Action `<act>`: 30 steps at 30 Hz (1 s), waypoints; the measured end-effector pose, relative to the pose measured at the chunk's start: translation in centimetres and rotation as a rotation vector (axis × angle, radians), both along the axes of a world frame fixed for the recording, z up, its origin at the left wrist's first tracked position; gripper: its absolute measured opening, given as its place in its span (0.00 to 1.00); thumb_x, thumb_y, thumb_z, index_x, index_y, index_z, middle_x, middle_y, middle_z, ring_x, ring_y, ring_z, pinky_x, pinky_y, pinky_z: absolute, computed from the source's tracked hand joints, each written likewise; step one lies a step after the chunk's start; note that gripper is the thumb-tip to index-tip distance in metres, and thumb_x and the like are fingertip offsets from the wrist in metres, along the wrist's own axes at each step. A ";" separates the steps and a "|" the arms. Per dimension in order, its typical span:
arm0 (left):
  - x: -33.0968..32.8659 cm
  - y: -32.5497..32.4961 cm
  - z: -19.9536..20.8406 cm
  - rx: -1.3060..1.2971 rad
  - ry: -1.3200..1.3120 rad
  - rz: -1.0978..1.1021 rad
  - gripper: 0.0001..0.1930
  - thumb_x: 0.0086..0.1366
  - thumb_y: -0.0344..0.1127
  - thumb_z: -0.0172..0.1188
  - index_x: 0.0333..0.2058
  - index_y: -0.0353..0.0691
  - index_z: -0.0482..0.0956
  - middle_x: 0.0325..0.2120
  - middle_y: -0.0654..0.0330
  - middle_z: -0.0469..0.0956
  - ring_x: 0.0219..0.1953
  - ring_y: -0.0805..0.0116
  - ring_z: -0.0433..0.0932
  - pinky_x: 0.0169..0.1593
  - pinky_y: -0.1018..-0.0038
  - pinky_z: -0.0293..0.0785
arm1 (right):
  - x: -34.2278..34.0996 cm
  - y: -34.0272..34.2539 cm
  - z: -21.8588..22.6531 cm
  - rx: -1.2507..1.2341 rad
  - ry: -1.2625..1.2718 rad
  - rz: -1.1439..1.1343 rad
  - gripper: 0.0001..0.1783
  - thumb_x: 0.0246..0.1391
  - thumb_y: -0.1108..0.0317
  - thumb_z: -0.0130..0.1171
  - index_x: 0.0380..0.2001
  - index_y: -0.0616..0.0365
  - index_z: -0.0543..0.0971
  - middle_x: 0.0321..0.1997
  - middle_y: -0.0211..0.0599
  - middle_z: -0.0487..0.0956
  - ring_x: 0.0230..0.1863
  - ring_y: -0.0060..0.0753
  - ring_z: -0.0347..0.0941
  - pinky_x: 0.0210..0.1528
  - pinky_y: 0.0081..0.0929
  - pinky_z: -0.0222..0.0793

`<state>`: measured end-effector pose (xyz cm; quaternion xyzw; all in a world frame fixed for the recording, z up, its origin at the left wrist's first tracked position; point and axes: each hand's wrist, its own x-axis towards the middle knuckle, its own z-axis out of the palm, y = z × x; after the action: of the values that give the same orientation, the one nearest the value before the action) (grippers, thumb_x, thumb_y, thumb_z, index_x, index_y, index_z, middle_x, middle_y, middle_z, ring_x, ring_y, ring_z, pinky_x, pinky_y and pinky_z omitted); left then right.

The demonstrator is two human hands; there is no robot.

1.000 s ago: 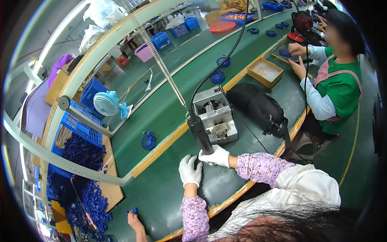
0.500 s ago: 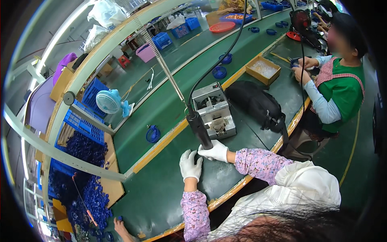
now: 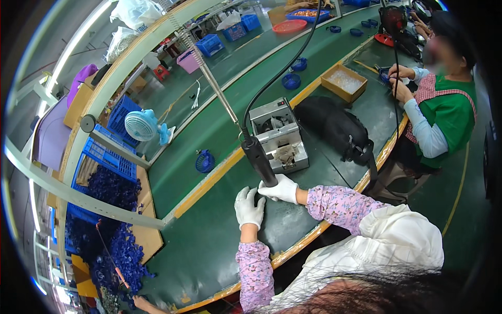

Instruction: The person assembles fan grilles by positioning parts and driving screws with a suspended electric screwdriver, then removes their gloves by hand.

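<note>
My right hand [image 3: 281, 188], in a white glove, is closed around the lower end of a black electric screwdriver [image 3: 259, 161]. The screwdriver hangs tilted from a coiled spring [image 3: 212, 78], and a black cord runs up from its top. Close beside it on the green bench [image 3: 209, 251], my left hand [image 3: 249, 206], also gloved, is palm down with bent fingers. Whatever lies under its fingertips is hidden. Just beyond my hands stands a grey metal box-like device [image 3: 281, 135] with open compartments.
A black bag [image 3: 334, 128] lies right of the device, near a cardboard tray [image 3: 343, 83] of clear pieces. Round blue plastic parts [image 3: 205, 161] sit on the green conveyor [image 3: 230, 131]. Blue parts [image 3: 117, 251] are heaped at left. A co-worker [image 3: 444, 115] sits at right; another person's hand [image 3: 146, 303] shows lower left.
The blue parts on the conveyor have moved up and to the right. The other person's hand at lower left has shifted down and left. My hands keep nearly the same pose.
</note>
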<state>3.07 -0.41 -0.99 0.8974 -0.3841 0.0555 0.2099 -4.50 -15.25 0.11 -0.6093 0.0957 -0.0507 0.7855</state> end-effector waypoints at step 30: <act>0.3 -0.4 -0.2 -0.098 -0.026 -0.059 0.21 0.50 0.41 0.61 0.43 0.42 0.76 0.49 0.49 0.70 0.54 0.50 0.66 0.57 0.60 0.61 | 0.1 -0.2 -0.4 -0.053 -0.018 -0.079 0.09 0.49 0.61 0.61 0.26 0.55 0.77 0.18 0.21 0.71 0.16 0.13 0.63 0.18 0.15 0.57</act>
<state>3.40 -0.81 -1.22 0.8734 -0.4100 0.0795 0.2504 -4.39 -15.45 -0.27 -0.6251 0.1114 -0.0896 0.7673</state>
